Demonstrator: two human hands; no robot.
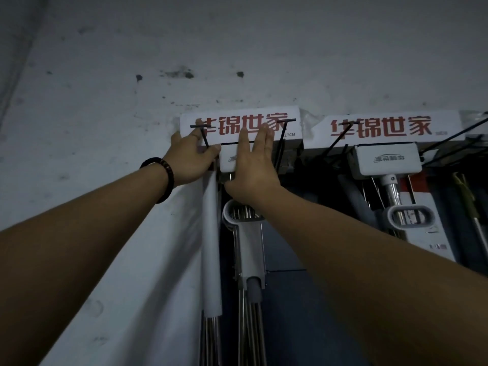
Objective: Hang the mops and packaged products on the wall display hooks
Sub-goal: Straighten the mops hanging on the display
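Pinching the white header card at its left edge, the left hand is steadying the mop hanging lengthwise down mid-frame, while the right hand is pressing flat, fingers spread, nearer the hook.

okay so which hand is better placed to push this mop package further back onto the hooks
Probably the right hand: it lies flat and open on the middle of the left mop package, between the two black hooks. The left hand only holds the package's left edge, steadying it.
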